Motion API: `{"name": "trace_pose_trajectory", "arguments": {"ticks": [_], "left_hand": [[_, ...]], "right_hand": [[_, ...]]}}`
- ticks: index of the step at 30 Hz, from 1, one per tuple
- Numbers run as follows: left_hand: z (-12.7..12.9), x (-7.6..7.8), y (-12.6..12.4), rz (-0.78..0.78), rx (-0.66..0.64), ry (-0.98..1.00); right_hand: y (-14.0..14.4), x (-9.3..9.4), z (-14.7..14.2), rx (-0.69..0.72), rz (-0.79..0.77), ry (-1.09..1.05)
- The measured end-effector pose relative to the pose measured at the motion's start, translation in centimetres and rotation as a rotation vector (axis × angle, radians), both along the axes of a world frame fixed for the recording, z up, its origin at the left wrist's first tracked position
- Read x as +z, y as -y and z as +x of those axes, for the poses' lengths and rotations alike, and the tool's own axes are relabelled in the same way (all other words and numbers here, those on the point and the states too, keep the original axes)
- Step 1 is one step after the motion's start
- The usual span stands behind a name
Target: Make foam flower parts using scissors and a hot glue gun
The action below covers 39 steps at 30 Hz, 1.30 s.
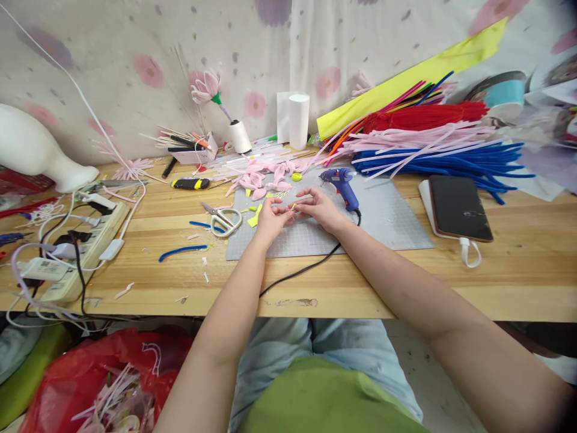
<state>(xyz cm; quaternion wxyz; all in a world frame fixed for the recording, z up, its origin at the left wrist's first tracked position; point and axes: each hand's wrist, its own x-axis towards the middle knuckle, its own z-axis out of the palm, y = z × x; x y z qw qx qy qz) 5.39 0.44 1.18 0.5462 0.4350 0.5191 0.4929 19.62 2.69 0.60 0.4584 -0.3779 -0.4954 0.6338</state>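
My left hand point(271, 220) and my right hand point(318, 208) meet over the grey cutting mat point(383, 231), fingertips pinched together. Between them is a small yellow piece point(294, 205), too small to make out its kind. Pink pipe-cleaner petals point(255, 180) lie just beyond my hands, beside a small yellow-green bud point(296, 177). Yellow scraps point(253, 220) lie left of my left hand. A blue glue gun point(341, 185) rests on the mat to the right of my right hand. Scissors with pale handles point(225, 222) lie at the mat's left edge.
Bundles of blue point(433, 162), pink and red pipe cleaners point(424, 116) lie at the back right. A phone point(460, 207) leans on a white stand at the right. A power strip point(85, 252) with cables sits left. The glue gun's black cord point(306, 269) crosses the front.
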Motion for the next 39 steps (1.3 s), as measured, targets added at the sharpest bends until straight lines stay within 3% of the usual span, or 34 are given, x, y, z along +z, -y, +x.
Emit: {"name": "trace_pose_trajectory", "arguments": {"ticks": [33,39], "left_hand": [[0.01,-0.52,-0.2,0.042,-0.013,-0.099],[0.38,-0.45,-0.14,0.084,0.107,-0.041]], "right_hand": [[-0.62,-0.49,-0.48,-0.07,0.005,0.078],[-0.73,-0.84,-0.72,-0.106,0.061,0.126]]}}
